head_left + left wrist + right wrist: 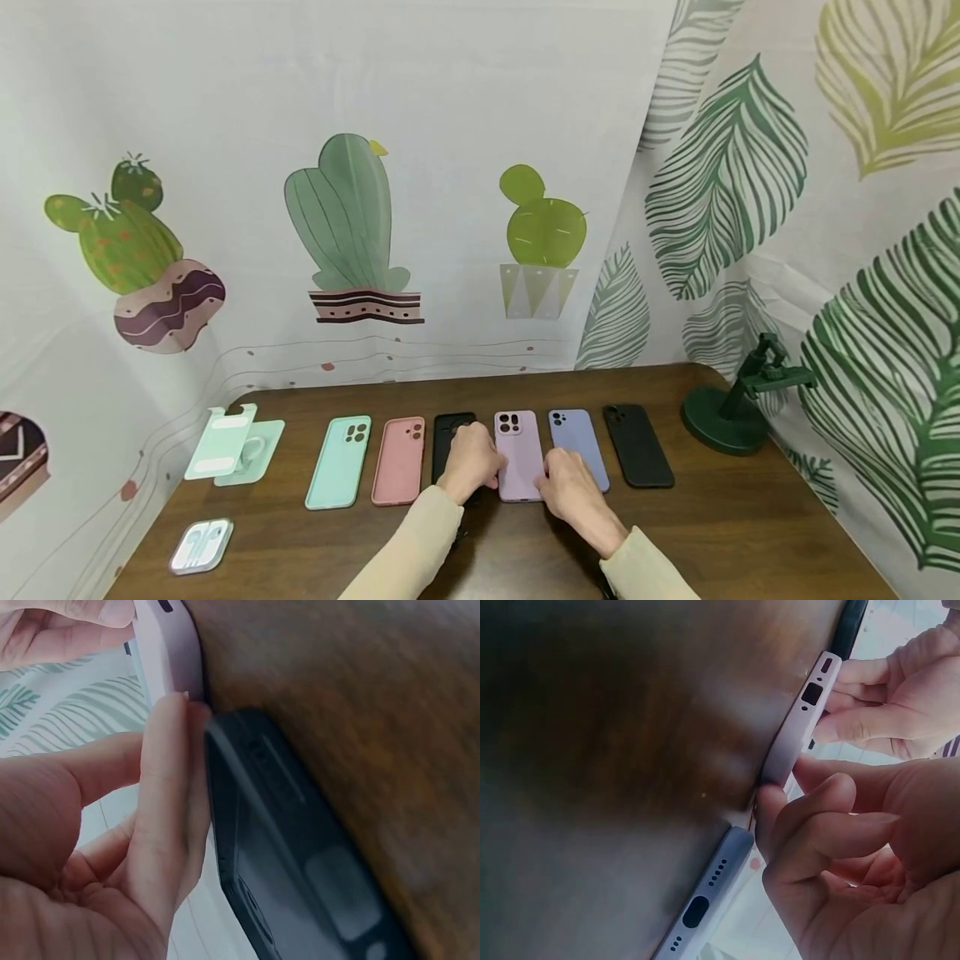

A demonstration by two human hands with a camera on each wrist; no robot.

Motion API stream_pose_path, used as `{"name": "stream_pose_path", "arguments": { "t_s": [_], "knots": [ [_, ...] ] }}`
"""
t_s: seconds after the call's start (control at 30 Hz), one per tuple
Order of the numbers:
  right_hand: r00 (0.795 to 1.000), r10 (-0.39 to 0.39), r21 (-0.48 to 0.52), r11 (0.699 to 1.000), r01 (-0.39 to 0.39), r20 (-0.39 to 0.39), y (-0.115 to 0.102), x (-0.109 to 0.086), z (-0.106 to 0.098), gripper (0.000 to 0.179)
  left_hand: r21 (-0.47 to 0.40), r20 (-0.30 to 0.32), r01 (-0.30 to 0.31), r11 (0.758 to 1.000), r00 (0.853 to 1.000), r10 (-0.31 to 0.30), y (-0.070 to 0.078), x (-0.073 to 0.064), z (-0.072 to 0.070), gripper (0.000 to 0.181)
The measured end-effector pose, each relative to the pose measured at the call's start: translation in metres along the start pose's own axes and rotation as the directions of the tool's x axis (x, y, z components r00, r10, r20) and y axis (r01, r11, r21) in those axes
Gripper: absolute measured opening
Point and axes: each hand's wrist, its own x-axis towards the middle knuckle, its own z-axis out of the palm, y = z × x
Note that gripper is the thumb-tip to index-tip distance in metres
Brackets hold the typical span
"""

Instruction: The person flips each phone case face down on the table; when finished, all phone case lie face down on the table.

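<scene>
Fingertips of a person's left hand (472, 460) and right hand (576, 493) grip a lilac phone case (520, 467) from opposite sides, its back facing up on a dark brown wood-grain table (757, 533). The left thumb and fingers close on the case's left edge; the right thumb and bent forefinger pinch its right edge near the bottom corner. The case lies directly between the two hands, its camera end pointing away from the person and its port end nearest.

Just left of it, partly hidden by the left hand, lies a black phone case with raised rim (441, 467); whether the hand touches it cannot be told. Beside the right hand lies a periwinkle-blue phone case (581, 442), and beyond it a matte black phone case (639, 446).

Farther left in the row are a dusty-pink phone case (399, 462) and a mint-green phone case (337, 465). At the table's left side stand a mint folding stand (217, 448) and, nearer, a clear square box of white earphones (201, 547). A dark green round-based stand (726, 421) occupies the far right, before a white cloth backdrop (465, 83) printed with cacti and leaves.
</scene>
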Motion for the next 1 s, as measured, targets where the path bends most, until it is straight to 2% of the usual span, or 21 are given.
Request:
{"name": "stream_pose_path", "arguments": {
  "t_s": [0.07, 0.2, 0.23, 0.3, 0.37, 0.43, 0.5, 0.53, 0.67, 0.83, 0.9, 0.97, 1.0],
  "knots": [
    [1.0, 0.005, -0.002, 1.0, -0.005, -0.001, -0.001, 0.0, -0.002, 0.033, -0.031, -0.007, -0.004, 0.999, 1.0, 0.004, 0.015, -0.009, -0.01, 0.032],
    [1.0, 0.007, -0.01, 1.0, -0.007, -0.009, -0.001, -0.001, -0.003, 0.032, 0.01, -0.015, -0.007, 1.0, 1.0, 0.007, 0.025, -0.017, -0.014, 0.036],
    [1.0, 0.007, -0.002, 1.0, -0.007, -0.009, 0.0, -0.001, -0.003, 0.033, 0.005, -0.006, 0.019, 1.0, 1.0, -0.019, 0.035, -0.023, -0.02, 0.037],
    [1.0, 0.014, 0.026, 1.0, -0.014, -0.016, -0.001, -0.004, -0.003, 0.035, 0.022, -0.011, 0.015, 1.0, 1.0, -0.015, 0.035, -0.026, -0.022, 0.038],
    [1.0, 0.021, 0.068, 0.997, -0.02, -0.023, -0.014, -0.014, -0.015, 0.032, 0.027, -0.017, 0.013, 1.0, 1.0, -0.012, 0.036, -0.03, -0.028, 0.038],
    [0.998, 0.007, 0.104, 0.995, 0.0, -0.059, -0.024, -0.022, -0.024, 0.026, 0.037, -0.038, -0.007, 0.999, 0.999, 0.009, 0.036, -0.034, -0.037, 0.034],
    [0.994, -0.042, 0.1, 0.994, 0.052, -0.099, -0.025, -0.024, -0.022, 0.017, 0.041, -0.063, -0.031, 0.999, 0.997, 0.033, 0.035, -0.037, -0.047, 0.031],
    [0.992, -0.069, 0.088, 0.993, 0.079, -0.109, -0.028, -0.025, -0.02, 0.014, 0.047, -0.079, -0.044, 0.998, 0.996, 0.048, 0.033, -0.038, -0.051, 0.031],
    [0.984, -0.127, 0.037, 0.99, 0.133, -0.123, -0.019, -0.01, 0.011, 0.016, 0.032, -0.135, -0.097, 0.995, 0.986, 0.101, 0.012, -0.039, -0.062, 0.034],
    [0.988, -0.117, 0.043, 0.992, 0.122, -0.1, -0.038, -0.006, 0.025, 0.015, 0.115, -0.192, -0.154, 0.981, 0.966, 0.174, -0.039, -0.026, -0.057, 0.039],
    [0.988, -0.127, 0.057, 0.99, 0.132, -0.085, -0.046, -0.005, 0.029, 0.016, 0.145, -0.201, -0.151, 0.978, 0.963, 0.179, -0.055, -0.022, -0.056, 0.042],
    [0.988, -0.137, 0.078, 0.987, 0.143, -0.074, -0.055, -0.005, 0.032, 0.017, 0.164, -0.207, -0.129, 0.978, 0.965, 0.162, -0.065, -0.022, -0.057, 0.043],
    [0.986, -0.151, 0.088, 0.984, 0.157, -0.07, -0.058, -0.005, 0.034, 0.017, 0.182, -0.219, -0.132, 0.974, 0.961, 0.171, -0.071, -0.022, -0.056, 0.044]
  ]
}}
